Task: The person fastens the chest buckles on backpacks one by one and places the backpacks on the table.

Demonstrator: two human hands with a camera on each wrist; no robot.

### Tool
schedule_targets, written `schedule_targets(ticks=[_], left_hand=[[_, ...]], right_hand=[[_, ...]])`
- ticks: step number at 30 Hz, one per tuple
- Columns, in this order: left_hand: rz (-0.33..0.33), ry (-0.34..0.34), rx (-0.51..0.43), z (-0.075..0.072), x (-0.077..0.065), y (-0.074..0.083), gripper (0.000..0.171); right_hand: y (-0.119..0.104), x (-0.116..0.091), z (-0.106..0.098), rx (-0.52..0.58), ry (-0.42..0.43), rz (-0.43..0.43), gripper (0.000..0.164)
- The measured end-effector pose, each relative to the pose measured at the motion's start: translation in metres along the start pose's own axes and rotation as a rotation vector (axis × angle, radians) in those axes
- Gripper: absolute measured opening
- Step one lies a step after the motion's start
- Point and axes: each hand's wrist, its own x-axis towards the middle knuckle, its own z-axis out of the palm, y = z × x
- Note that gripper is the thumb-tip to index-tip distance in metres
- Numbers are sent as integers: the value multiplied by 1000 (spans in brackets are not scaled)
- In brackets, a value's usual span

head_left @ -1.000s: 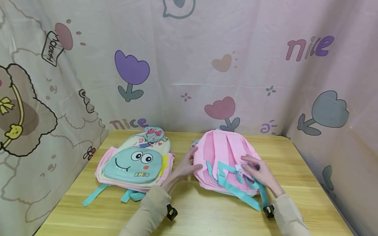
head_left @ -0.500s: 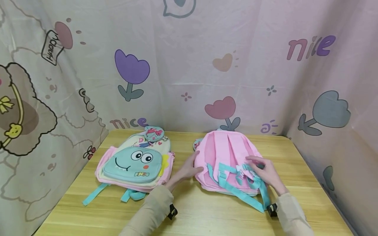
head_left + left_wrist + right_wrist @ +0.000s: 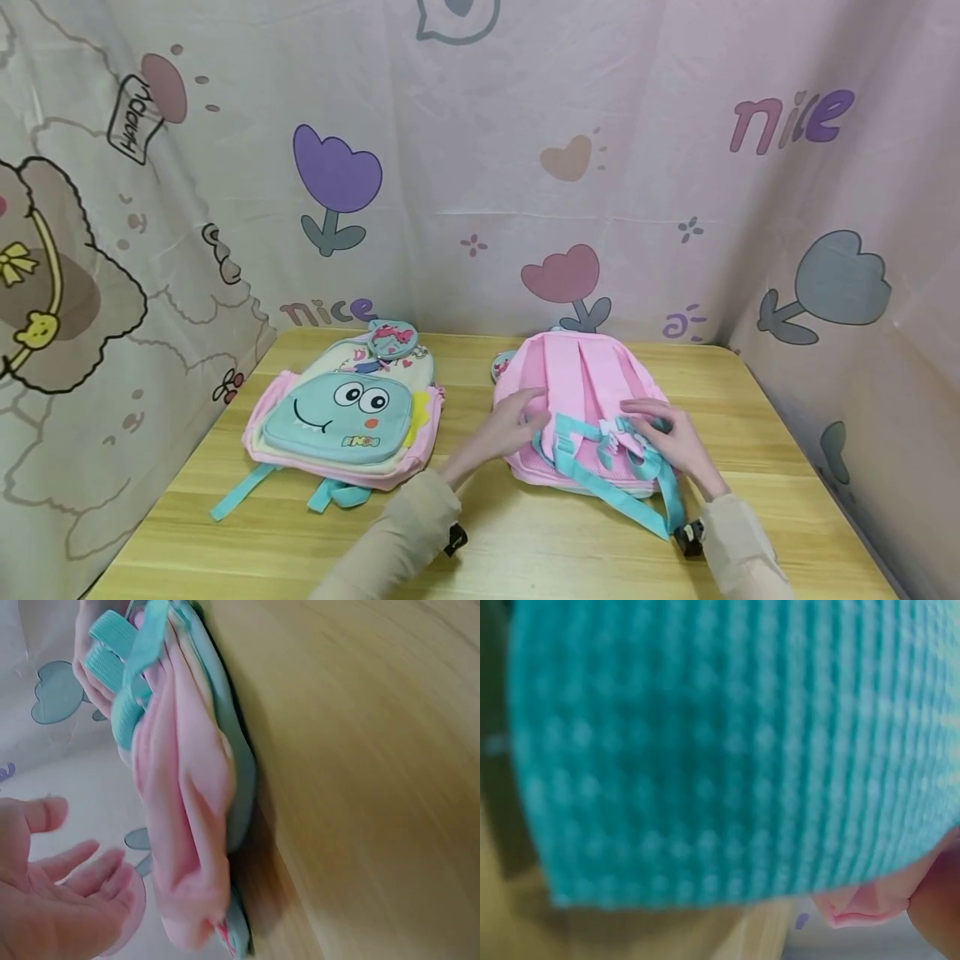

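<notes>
A pink backpack (image 3: pixel 527 367) lies on the table with its back panel and shoulder straps facing up. Turquoise webbing (image 3: pixel 611 492) is bunched across its lower part, with loose ends hanging toward the front. My left hand (image 3: pixel 504 432) hovers over the bag's left side; the left wrist view shows its loosely bent fingers (image 3: pixel 94 881) apart from the pink side. Resting at the bag's right side, my right hand (image 3: pixel 678 437) has relaxed fingers by the bunched webbing. In the right wrist view a turquoise strap (image 3: pixel 705 750) covers most of the picture, hiding the fingers.
A second backpack (image 3: pixel 330 425) lies to the left, its turquoise cartoon-face front up and a round pouch (image 3: pixel 393 340) at its top. Its strap ends reach onto the wooden table (image 3: pixel 525 550). A printed curtain (image 3: pixel 465 167) stands behind the table and along its sides.
My left hand has let go of the pink backpack's left edge and moved right, over the bag. The bag and right hand shifted slightly right earlier. The other backpack stays put.
</notes>
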Motion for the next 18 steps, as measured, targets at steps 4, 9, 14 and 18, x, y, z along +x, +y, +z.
schedule_targets(ticks=[4,9,14,18], left_hand=[[37,-50,2,11,8,7,52],[82,-103,60,29,15,14,53],[49,-145,104,45,13,16,67],[25,-143,160,51,12,14,71]], right_hand=[[3,-2,-1,37,11,-15,21],[6,-2,0,71,13,-19,21],[7,-4,0,53,-21,19,23],[8,-4,0,34,-52,53,24]])
